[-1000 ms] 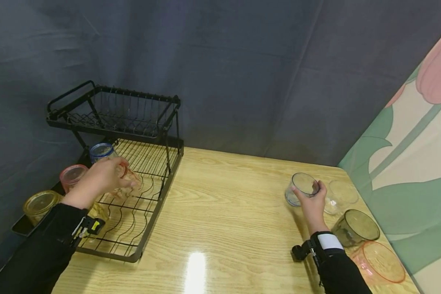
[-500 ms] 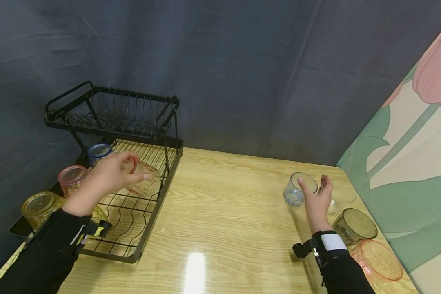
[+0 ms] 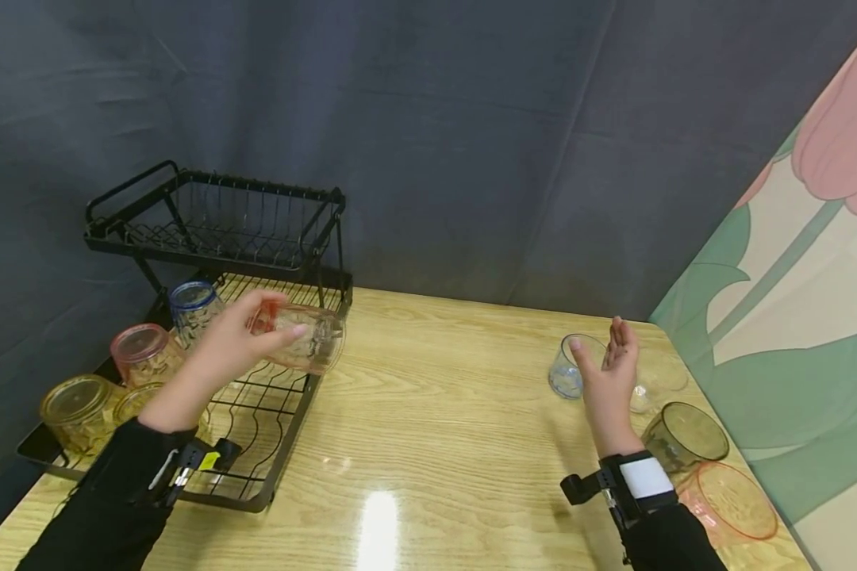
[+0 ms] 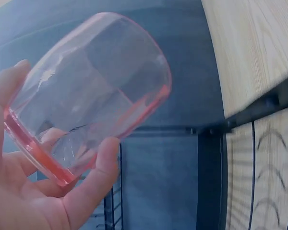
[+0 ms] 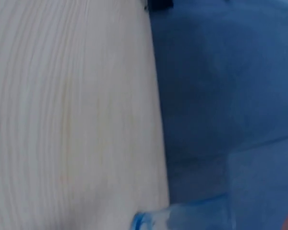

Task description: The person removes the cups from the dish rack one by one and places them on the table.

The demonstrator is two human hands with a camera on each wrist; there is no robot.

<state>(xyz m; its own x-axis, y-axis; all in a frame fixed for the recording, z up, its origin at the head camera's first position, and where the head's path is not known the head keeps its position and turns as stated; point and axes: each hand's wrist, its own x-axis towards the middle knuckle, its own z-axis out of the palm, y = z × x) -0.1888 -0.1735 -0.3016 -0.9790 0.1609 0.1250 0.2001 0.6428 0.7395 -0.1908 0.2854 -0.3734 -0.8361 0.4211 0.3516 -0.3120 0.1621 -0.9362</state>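
Note:
My left hand (image 3: pixel 239 341) grips a pink-tinted drinking glass (image 4: pixel 96 91) by its thick base, thumb and fingers around it. The glass lies tilted on its side above the rack's right edge, mouth pointing right. My right hand (image 3: pixel 610 388) is raised with fingers straight and thumb apart, holding nothing. Just left of it a clear bluish glass (image 3: pixel 566 377) stands upright on the table, partly behind the thumb. In the right wrist view only that bluish glass (image 5: pixel 192 215) shows at the bottom edge, blurred, with a bit of fingertip at the lower right.
A two-tier black dish rack (image 3: pixel 286 444) stands at left. Upside down in it are a blue-rimmed glass (image 3: pixel 194 305), a pink glass (image 3: pixel 143 353) and yellow glasses (image 3: pixel 78 408). Along the table's right edge stand a clear glass (image 3: pixel 660 381), an olive glass (image 3: pixel 685 436) and an orange-rimmed glass (image 3: pixel 732 507).
My left hand has lifted the pink glass from inside the rack and carried it right, tipping it sideways. My right hand has let go of the bluish glass and risen beside it.

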